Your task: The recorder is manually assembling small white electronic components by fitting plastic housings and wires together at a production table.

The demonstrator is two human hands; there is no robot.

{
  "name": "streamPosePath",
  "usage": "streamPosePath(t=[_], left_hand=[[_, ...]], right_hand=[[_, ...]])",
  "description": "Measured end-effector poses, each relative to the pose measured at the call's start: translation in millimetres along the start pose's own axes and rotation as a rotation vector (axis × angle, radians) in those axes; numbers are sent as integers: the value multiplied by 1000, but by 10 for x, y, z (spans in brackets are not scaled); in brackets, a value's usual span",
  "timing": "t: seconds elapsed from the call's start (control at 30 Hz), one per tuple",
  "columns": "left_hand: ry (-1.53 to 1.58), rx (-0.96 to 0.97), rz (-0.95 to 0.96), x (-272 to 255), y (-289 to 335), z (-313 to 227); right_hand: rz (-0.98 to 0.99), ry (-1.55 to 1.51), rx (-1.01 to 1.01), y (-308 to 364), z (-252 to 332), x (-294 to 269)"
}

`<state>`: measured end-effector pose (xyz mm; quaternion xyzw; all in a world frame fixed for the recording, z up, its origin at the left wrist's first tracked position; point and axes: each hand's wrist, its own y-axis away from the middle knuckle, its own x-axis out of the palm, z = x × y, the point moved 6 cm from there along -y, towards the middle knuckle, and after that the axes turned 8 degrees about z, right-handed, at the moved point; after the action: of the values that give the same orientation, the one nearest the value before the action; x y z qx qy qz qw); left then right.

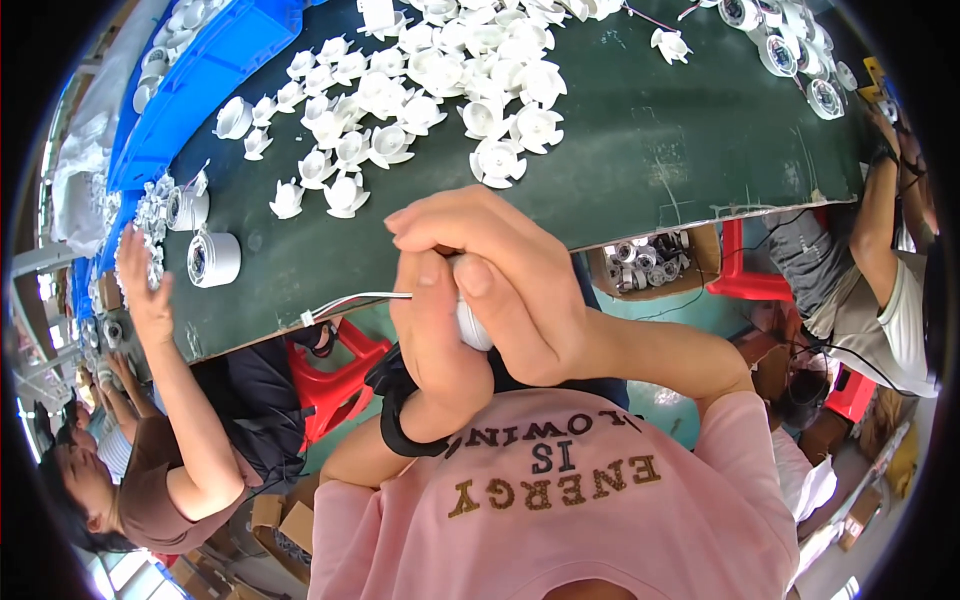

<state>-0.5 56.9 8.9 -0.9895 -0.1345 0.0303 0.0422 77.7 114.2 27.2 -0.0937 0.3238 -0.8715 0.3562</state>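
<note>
My left hand (432, 325) and my right hand (520, 285) are closed together around a white wired motor housing (470, 327) in front of my chest, at the table's near edge. Only a strip of its smooth white side shows between my palms; fingers cover the rest. From the left hand a thin cable (355, 297) runs out leftward, ending in a small white plug. Just beyond my fingers, many white fan impellers (498, 160) lie loose on the dark green table (620, 150).
Two white motor housings (214, 259) stand left, near a co-worker's raised hand (145, 290). Blue bins (200, 90) line the far left. More motors (780, 55) lie far right, near another person's arm (878, 200). Below the edge are a motor-filled carton (650, 262) and red stools (335, 385).
</note>
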Motion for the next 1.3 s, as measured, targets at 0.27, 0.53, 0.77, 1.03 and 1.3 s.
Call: streamPosePath(t=[0.27,0.53,0.77,1.03,1.3], left_hand=[[812,-460,-71,-298,-59,403],[1301,-609,19,-266,-262,184],[797,-671,239,-140,-478,-2],[-366,-87,359,-1459,-1693,-891],[-1266,-307,-220,-4404,-3188,-456]], right_hand=[[119,-408,438,-32,-494,165],[94,238,100,-176,-14,-302],[260,472,105,-331,34,-234],[-126,-389,533,-554,-363,-1007],[-176,-629,577,-749,-720,-1117]])
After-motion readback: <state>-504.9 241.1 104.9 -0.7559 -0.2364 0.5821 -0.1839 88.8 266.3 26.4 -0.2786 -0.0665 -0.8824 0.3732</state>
